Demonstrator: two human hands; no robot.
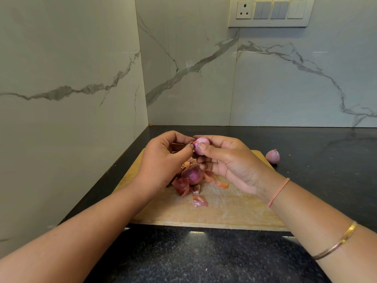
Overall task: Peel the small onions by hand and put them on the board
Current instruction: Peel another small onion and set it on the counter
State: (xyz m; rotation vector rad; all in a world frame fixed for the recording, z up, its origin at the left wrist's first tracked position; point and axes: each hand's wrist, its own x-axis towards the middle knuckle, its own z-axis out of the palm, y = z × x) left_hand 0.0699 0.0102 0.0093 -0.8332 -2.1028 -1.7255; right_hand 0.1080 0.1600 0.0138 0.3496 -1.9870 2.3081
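My right hand (pixel 228 162) holds a small pale pink onion (pixel 201 145) between thumb and fingers, above the far part of the wooden board (pixel 224 209). My left hand (pixel 165 158) pinches a bit of skin at the onion's left end with thumb and forefinger. Below the hands, a darker purple onion (pixel 192 175) lies on the board among loose skins (pixel 200 201). Another pale onion (pixel 273 156) rests on the black counter just off the board's far right corner.
The board lies on a black speckled counter (pixel 204 258) in a corner of marble-patterned walls (pixel 71 88). A switch panel with a socket (pixel 270 12) is high on the back wall. Bangles and a thread circle my right wrist.
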